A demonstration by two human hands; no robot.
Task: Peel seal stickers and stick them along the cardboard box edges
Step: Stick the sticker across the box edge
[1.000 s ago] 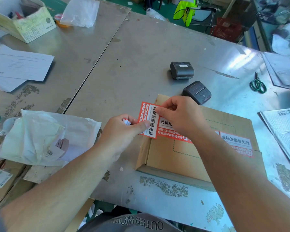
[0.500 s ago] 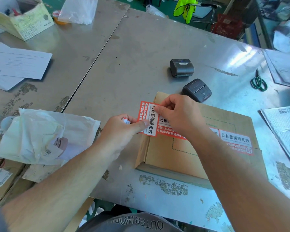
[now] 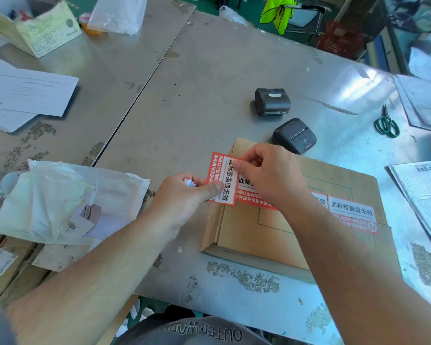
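Both hands pinch one orange-and-white seal sticker (image 3: 222, 179) at the cardboard box's (image 3: 271, 230) left top edge: the right hand (image 3: 269, 174) grips its upper end, the left hand (image 3: 187, 195) thumbs its lower end. Two more stickers (image 3: 351, 212) already lie along the box top. Behind sit two black printers (image 3: 294, 135) on the metal table (image 3: 197, 95).

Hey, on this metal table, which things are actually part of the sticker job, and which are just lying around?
In use:
cardboard box
seal sticker being placed, held by left hand and right hand
stuck sticker

Lying about:
two black label printers
green scissors
papers
plastic bag
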